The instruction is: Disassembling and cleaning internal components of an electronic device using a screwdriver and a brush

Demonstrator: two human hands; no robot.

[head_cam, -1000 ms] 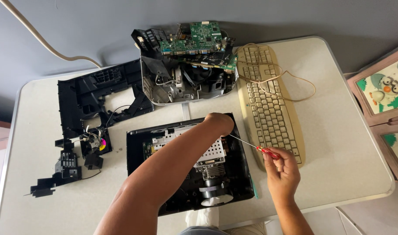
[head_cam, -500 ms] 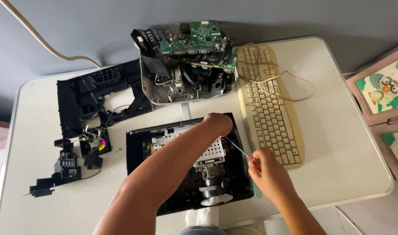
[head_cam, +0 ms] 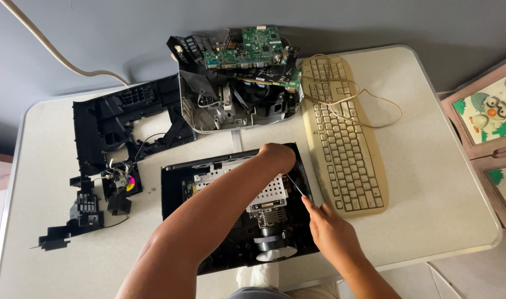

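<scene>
My left hand (head_cam: 276, 157) reaches across the opened black device (head_cam: 239, 207) that lies in front of me on the white counter (head_cam: 430, 182), and it rests curled over the far right corner of the casing, just above the perforated metal shield (head_cam: 264, 194); whether it grips anything underneath I cannot tell. My right hand (head_cam: 330, 232) is closed around a slim screwdriver (head_cam: 298, 187), holding it near the handle so that the thin shaft slants up and to the left, with its tip down at the device's right edge just below my left hand. The device sits between my arms, its round lens barrel (head_cam: 272, 243) at the near end, close to the counter's front edge. Just to the right of it lies a beige keyboard (head_cam: 341, 144), angled slightly, with its cord (head_cam: 375, 108) looped loosely over the keys. Behind the device stands another gutted chassis (head_cam: 236, 102) with green circuit boards (head_cam: 250, 47) stacked on top. To the left lie a large black plastic frame (head_cam: 117, 119) and several small black parts (head_cam: 84, 213), one with a spot of pink and yellow. A pale cable (head_cam: 53, 50) runs along the grey wall.
</scene>
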